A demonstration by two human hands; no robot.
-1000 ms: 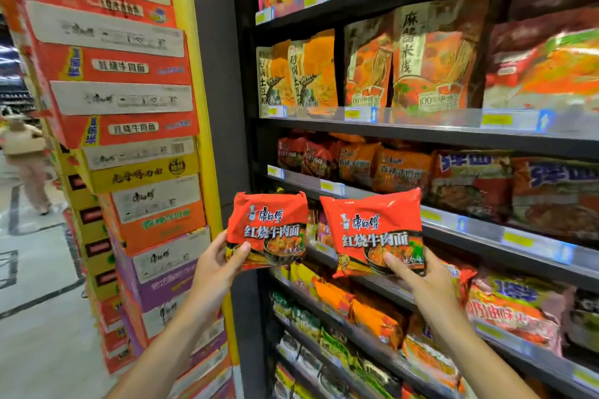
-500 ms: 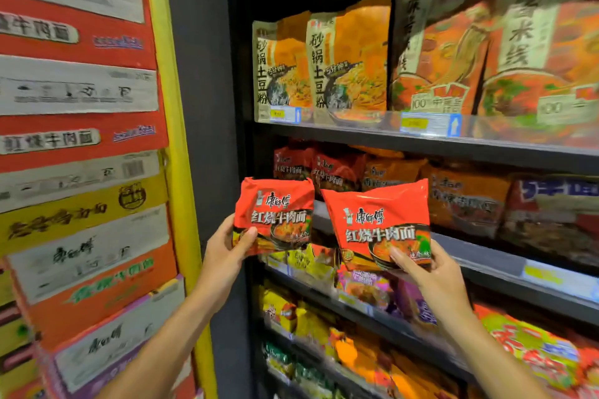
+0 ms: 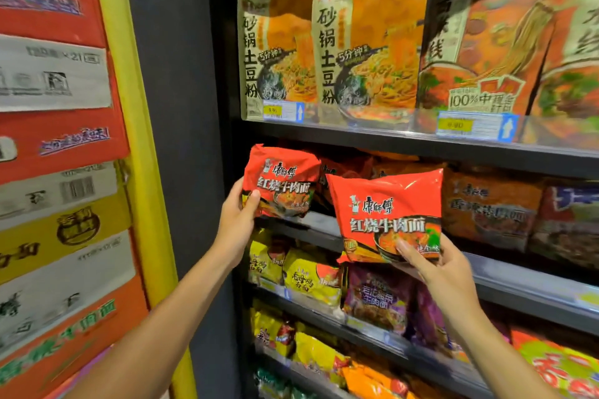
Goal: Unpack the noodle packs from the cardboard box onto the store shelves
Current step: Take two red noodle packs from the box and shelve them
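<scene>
Two red noodle packs are up at the second shelf from the top of what I can see. The left pack (image 3: 281, 181) sits at the far left end of that shelf (image 3: 518, 272), its lower edge at the shelf lip, with the left hand (image 3: 238, 214) gripping its bottom left corner, thumb across the front. The right pack (image 3: 389, 214) is held out in front of the shelf edge, clear of the row behind it; the right hand (image 3: 444, 272) pinches its lower right corner, thumb on the bowl picture.

Behind them lie more red and orange packs (image 3: 489, 204) in the shadow of the shelf above. That upper shelf (image 3: 421, 146) carries tall orange pouches (image 3: 366, 48) standing upright behind a clear rail with yellow price tags (image 3: 457, 125). Below the hands are yellow packs (image 3: 308, 275) and purple ones (image 3: 376, 298), then further rows lower down. The shelving is dark metal, with a dark side panel (image 3: 175, 139). To the left, past a yellow upright (image 3: 139, 152), stand stacked cartons (image 3: 58, 146) in red, yellow and orange.
</scene>
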